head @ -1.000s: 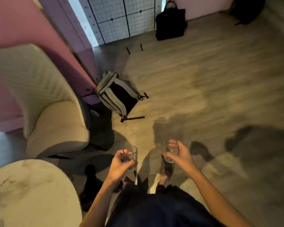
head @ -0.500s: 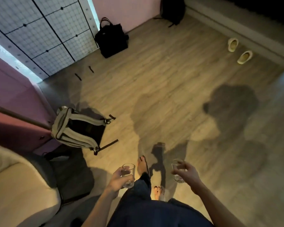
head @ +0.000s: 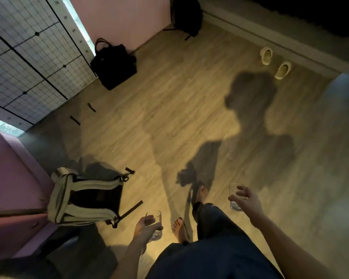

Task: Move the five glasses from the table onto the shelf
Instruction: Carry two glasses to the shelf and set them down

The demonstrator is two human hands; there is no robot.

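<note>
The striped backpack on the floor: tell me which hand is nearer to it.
Left. The left hand holds its glass just right of the backpack; the right hand is farther right, past the feet.

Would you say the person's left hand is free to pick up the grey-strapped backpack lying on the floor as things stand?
Probably not: the left hand is wrapped around a glass, so it has no free grip, although the backpack lies unobstructed on the floor to its left.

I see a wooden floor under warm light. A grey-and-black backpack lies flat beside a pink cabinet at left. A black tote bag stands against the pink wall, next to a gridded wire panel. Another dark bag sits farther back. Two pale slippers (a little apart) rest near the baseboard, and two short dark strips lie on the boards.
</note>
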